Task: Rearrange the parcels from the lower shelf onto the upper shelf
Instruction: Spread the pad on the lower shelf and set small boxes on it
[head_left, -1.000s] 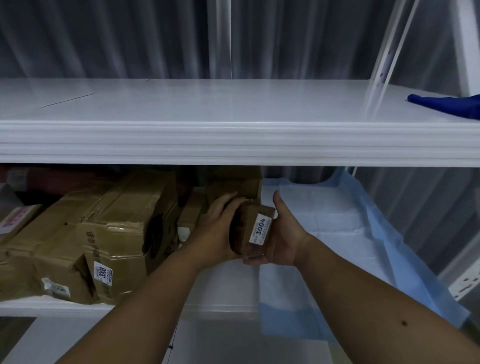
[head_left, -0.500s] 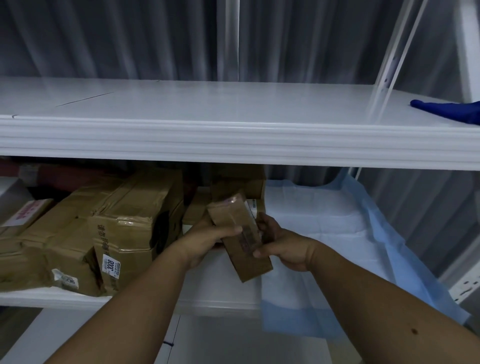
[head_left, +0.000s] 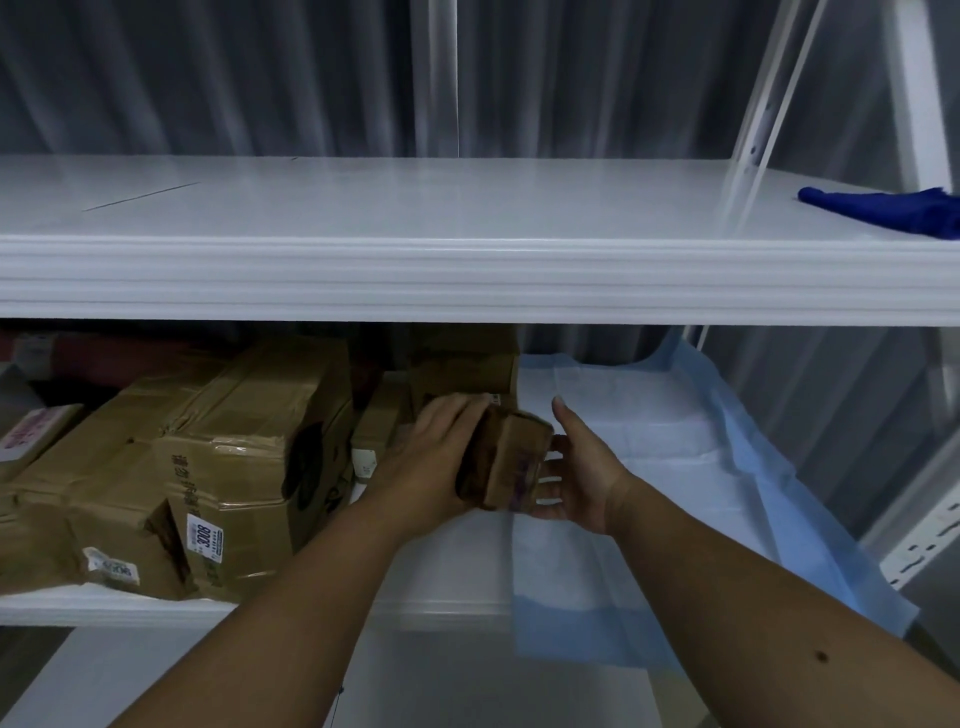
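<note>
Fingers of the left hand (head_left: 441, 457) curl over the top and left face of the small brown taped cardboard parcel (head_left: 506, 462), gripping it. Fingers of the right hand (head_left: 576, 475) are spread and nearly straight, palm toward the right face of the parcel; whether they touch it cannot be told because of motion blur. The parcel is held in the air at the front of the white lower shelf (head_left: 130, 605), just right of the stacked brown cardboard boxes (head_left: 234, 457) and beside the pale blue absorbent sheet (head_left: 675, 467).

Step in hand, by judgement: extraction of one parcel from the lower shelf. The next move calls for clearing the front lip of the white upper shelf (head_left: 467, 270), then raising the parcel and setting it on the bare surface, well apart from the dark blue cloth (head_left: 883, 210).
</note>
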